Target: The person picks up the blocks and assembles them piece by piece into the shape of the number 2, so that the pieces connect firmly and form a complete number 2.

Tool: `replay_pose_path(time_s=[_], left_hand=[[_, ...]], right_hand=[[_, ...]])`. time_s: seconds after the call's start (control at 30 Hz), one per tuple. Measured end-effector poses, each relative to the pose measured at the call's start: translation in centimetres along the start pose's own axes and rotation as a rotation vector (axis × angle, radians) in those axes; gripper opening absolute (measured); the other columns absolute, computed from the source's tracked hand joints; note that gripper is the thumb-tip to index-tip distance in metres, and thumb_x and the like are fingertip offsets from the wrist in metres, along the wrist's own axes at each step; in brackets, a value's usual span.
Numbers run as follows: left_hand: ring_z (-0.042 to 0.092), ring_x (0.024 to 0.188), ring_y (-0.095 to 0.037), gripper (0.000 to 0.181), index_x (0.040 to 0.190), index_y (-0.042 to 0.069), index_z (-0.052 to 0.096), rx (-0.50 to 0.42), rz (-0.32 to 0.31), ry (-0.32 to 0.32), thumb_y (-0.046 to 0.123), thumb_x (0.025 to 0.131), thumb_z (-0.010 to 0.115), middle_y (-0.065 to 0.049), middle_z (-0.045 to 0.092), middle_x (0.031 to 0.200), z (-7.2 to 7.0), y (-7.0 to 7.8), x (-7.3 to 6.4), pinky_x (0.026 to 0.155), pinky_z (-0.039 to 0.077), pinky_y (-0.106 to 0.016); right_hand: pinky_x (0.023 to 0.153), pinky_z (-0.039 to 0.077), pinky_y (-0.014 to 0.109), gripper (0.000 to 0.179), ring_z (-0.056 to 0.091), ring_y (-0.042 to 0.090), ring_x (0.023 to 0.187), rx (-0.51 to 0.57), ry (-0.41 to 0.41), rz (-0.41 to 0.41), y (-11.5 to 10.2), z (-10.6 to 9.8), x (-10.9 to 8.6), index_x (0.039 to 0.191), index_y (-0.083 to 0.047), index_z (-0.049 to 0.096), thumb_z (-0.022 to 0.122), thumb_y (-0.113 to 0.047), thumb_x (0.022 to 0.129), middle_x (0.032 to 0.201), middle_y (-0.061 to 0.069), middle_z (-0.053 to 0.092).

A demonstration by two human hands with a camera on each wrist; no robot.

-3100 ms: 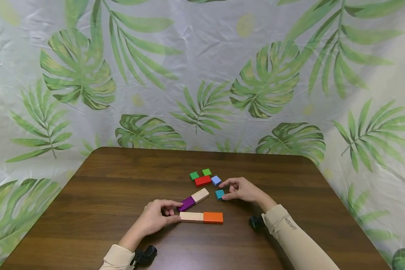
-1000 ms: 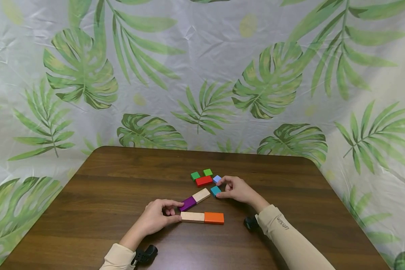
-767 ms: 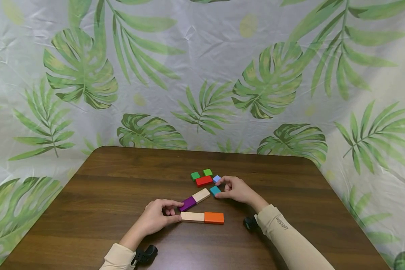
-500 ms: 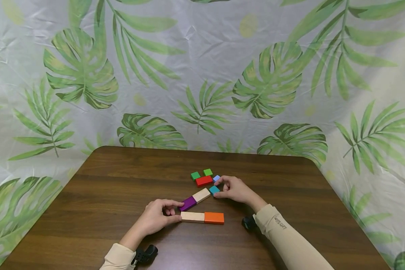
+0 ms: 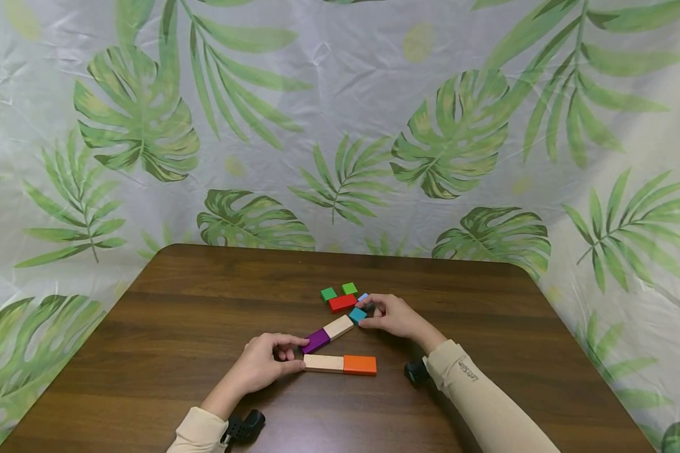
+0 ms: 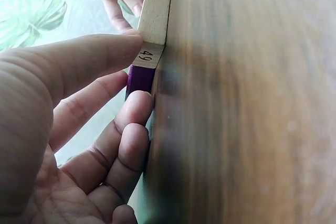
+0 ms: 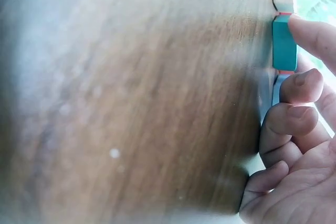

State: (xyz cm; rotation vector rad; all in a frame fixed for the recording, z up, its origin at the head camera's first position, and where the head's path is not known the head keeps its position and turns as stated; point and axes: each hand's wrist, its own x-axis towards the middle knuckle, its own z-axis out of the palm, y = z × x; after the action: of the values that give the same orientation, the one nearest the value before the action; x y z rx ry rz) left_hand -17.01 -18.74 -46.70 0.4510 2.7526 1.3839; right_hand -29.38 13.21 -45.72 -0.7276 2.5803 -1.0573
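My right hand holds a small teal block between thumb and index finger, at the upper end of a slanted row. That row is a purple block followed by a plain wooden block. On the left, my left hand touches two rows: the index fingertip is on the purple block and the thumb is against the end of a lower plain block. An orange block continues the lower row. In the left wrist view, the thumb meets the plain block beside its printed number.
Just beyond the teal block lies a red block, with a dark green block and a light green block behind it. A light blue block is partly covered by my right fingers. All lie on a dark wooden table.
My right hand has taken the teal block and slid it left and away, turning it, up to the slanted row's upper end. My left hand has stayed in place.
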Motion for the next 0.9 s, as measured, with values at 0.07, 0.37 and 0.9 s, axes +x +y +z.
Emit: replay_pose_path(time_s=[0.07, 0.37, 0.9], left_hand=[[0.055, 0.072, -0.002, 0.032, 0.117, 0.019, 0.084, -0.001, 0.001, 0.0, 0.021, 0.086, 0.091, 0.008, 0.066, 0.08, -0.02, 0.02, -0.01, 0.066, 0.042, -0.022], [0.055, 0.072, -0.002, 0.031, 0.117, 0.019, 0.084, 0.01, -0.011, 0.005, 0.021, 0.087, 0.09, 0.01, 0.065, 0.08, 0.09, 0.01, 0.01, 0.066, 0.042, -0.021], [0.055, 0.072, -0.004, 0.032, 0.118, 0.02, 0.084, 0.002, -0.021, -0.013, 0.022, 0.087, 0.09, 0.01, 0.065, 0.08, 0.12, -0.28, 0.28, 0.065, 0.042, -0.022]], right_hand=[[0.059, 0.035, 0.025, 0.038, 0.042, 0.011, 0.058, -0.006, -0.003, -0.002, -0.06, 0.0, 0.07, 0.131, -0.012, 0.073, 0.081, -0.028, 0.097, 0.065, -0.005, 0.046], [0.061, 0.034, 0.025, 0.037, 0.04, 0.014, 0.06, -0.009, -0.018, -0.014, -0.22, -0.07, 0.4, 0.132, -0.011, 0.073, 0.079, -0.026, 0.099, 0.066, -0.004, 0.046], [0.061, 0.033, 0.024, 0.037, 0.039, 0.013, 0.06, 0.0, -0.05, -0.019, -0.35, -0.16, 0.62, 0.138, -0.012, 0.071, 0.074, -0.022, 0.103, 0.067, -0.005, 0.045]])
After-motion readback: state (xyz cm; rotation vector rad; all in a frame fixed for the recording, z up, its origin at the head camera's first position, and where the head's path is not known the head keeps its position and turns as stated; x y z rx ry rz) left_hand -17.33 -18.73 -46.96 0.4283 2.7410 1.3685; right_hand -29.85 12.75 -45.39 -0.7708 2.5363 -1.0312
